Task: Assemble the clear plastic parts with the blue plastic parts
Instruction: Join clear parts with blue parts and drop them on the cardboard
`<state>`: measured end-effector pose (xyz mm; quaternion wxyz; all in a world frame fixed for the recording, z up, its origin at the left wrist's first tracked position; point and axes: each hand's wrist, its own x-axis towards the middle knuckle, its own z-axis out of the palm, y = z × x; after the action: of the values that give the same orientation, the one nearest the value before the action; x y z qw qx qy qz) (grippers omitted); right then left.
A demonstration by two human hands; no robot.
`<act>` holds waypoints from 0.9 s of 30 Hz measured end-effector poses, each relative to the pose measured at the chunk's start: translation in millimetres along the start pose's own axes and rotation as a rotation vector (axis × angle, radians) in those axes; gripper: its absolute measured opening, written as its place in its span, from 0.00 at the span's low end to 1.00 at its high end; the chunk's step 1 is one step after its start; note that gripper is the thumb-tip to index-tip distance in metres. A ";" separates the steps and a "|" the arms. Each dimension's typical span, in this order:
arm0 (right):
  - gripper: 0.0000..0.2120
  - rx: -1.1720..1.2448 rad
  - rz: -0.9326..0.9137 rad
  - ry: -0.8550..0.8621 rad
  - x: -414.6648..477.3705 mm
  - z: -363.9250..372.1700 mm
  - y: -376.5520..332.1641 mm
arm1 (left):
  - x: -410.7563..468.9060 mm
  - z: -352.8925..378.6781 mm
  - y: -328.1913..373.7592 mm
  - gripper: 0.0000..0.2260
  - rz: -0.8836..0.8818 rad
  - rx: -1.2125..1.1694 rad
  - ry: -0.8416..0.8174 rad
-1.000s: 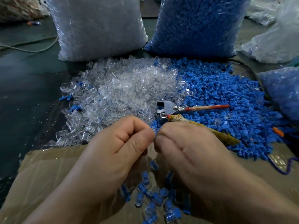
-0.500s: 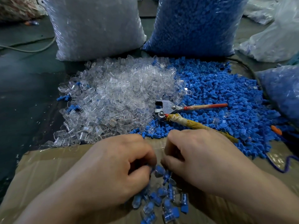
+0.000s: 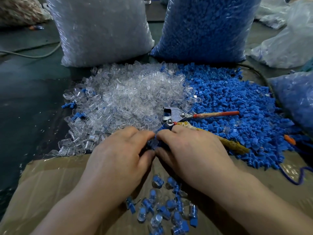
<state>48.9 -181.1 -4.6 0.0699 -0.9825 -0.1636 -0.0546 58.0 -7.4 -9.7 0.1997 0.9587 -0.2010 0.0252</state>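
A heap of clear plastic parts lies left of a heap of blue plastic parts. My left hand and my right hand meet at the heaps' near edge, fingers curled and fingertips almost touching. Between them shows a small blue and clear piece, the left hand gripping its clear side and the right hand its blue side; most of it is hidden by the fingers. Several assembled blue-in-clear pieces lie on the cardboard below my wrists.
Red-handled pliers lie on the heaps just beyond my right hand, one handle wrapped in yellow cloth. A sack of clear parts and a sack of blue parts stand behind. More bags sit at the right.
Both hands moved down to the assembled pieces on the cardboard, then forward to the near edge of the heaps, where they now hold a piece between them.
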 end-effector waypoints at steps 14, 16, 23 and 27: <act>0.07 0.283 -0.002 0.061 0.8 -2.2 0.9 | 1.7 5.1 -1.2 0.11 -0.020 -0.114 0.093; 0.06 0.321 0.012 0.089 1.1 -1.5 0.4 | 1.6 6.0 -1.9 0.11 0.000 -0.156 0.130; 0.03 0.512 0.115 0.173 0.6 -1.8 1.0 | 2.8 6.5 0.3 0.13 0.079 -0.256 0.236; 0.07 0.506 0.169 0.181 -0.1 -0.8 1.6 | 3.5 6.5 1.5 0.11 0.019 -0.266 0.286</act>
<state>49.3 -182.7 -4.0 0.3315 -0.9351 -0.0826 -0.0938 60.4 -12.5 -14.7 0.3510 0.9086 -0.1810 0.1360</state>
